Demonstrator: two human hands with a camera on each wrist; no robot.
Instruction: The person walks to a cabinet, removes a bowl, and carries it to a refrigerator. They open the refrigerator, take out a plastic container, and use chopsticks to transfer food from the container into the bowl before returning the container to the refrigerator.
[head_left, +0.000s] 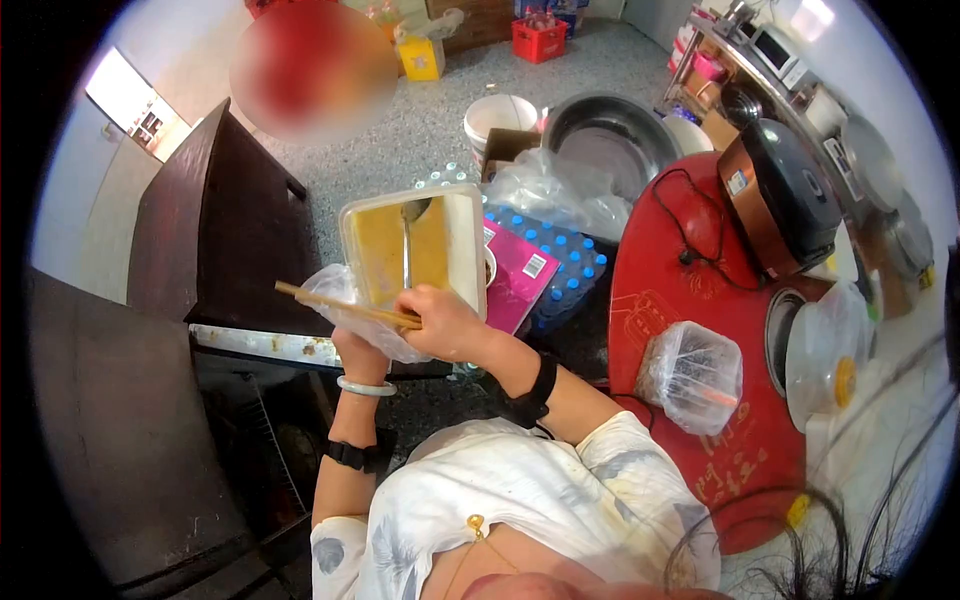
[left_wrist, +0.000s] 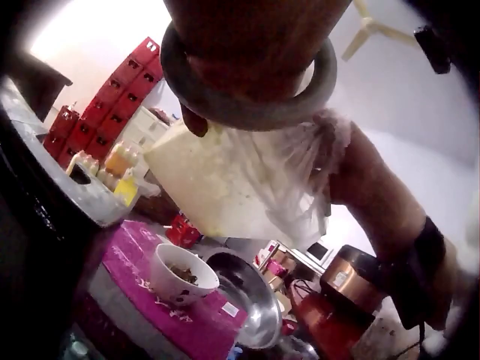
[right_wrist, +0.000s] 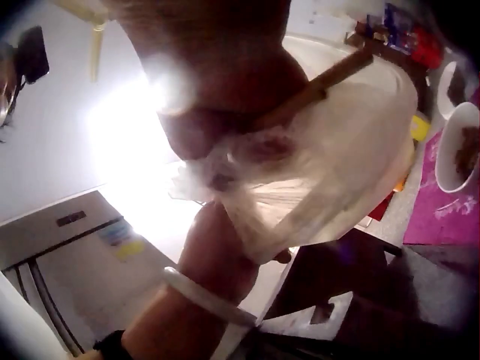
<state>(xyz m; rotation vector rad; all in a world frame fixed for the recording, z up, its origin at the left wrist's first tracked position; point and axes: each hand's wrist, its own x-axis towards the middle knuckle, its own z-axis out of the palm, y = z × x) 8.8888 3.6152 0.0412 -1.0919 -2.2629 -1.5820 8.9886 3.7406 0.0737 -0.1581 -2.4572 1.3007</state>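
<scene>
In the head view a white rectangular plastic tub (head_left: 465, 245) is tilted up, with a yellow layer (head_left: 378, 235) inside and a metal spoon (head_left: 407, 250) lying across it. My left hand (head_left: 360, 352), with a pale bangle at its wrist, holds the tub from its near lower side. A thin clear plastic bag (head_left: 335, 285) hangs bunched around that side. My right hand (head_left: 445, 322) grips a pair of wooden chopsticks (head_left: 345, 305) over the tub's near edge, and the bag gathers at its fingers. In the right wrist view the chopsticks (right_wrist: 322, 86) stick out past the hand.
A white bowl of food (left_wrist: 176, 277) sits on a magenta box (head_left: 515, 275) beyond the tub. Blue-capped bottles (head_left: 570, 265) and a large metal basin (head_left: 610, 140) lie to the right. The red table (head_left: 640, 290) carries a rice cooker (head_left: 780, 200) and a bagged container (head_left: 695, 375).
</scene>
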